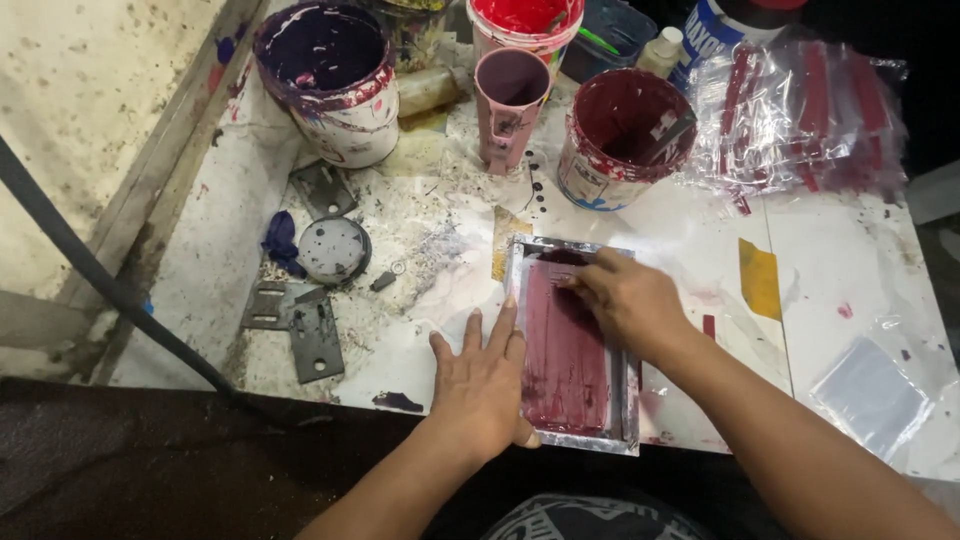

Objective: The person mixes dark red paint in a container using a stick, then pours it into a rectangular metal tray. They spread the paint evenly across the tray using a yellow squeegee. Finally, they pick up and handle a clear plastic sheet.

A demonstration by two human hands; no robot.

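You have two hands at the table: your left hand [483, 385] and your right hand [625, 298]. You have one framed printing screen [575, 345], four paint buckets [335, 80], one pink cup [510, 105], three metal plates [315, 335], and one bag of red strips [800, 115].

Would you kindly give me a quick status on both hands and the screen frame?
Left hand flat on the small screen frame, steadying its left edge. Right hand pressing on the dark red ink near the top. Paint cans behind, nothing blocking.
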